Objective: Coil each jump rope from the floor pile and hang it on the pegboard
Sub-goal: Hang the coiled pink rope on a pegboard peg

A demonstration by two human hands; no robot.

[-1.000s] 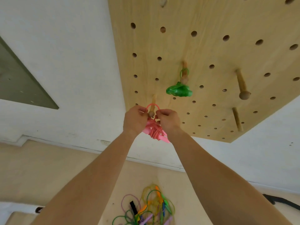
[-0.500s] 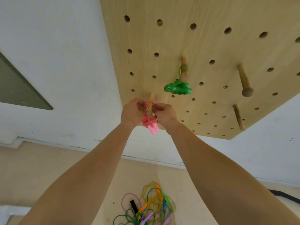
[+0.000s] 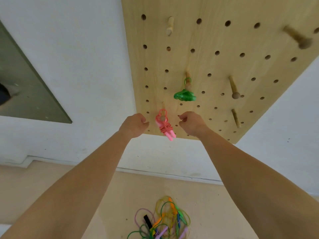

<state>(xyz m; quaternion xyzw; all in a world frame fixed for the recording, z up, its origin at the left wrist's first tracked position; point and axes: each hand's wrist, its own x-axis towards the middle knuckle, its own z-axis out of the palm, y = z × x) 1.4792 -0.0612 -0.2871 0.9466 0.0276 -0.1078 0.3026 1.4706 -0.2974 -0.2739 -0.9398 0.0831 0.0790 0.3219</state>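
A coiled pink jump rope hangs by its loop from a low peg near the bottom left of the wooden pegboard. My left hand is just left of the rope and my right hand just right of it. Both have loosely curled fingers, hold nothing and are clear of the rope. A coiled green jump rope hangs on a peg higher up and to the right. The floor pile of tangled ropes, green, orange, purple and yellow, lies below between my forearms.
Bare wooden pegs stick out of the board, two at the right and two near the top. A dark green panel is on the white wall at left. Tan floor runs along the wall's base.
Both hands pushed the pink rope's loop onto the peg, then let go and moved apart sideways. The pink rope now hangs on its own.
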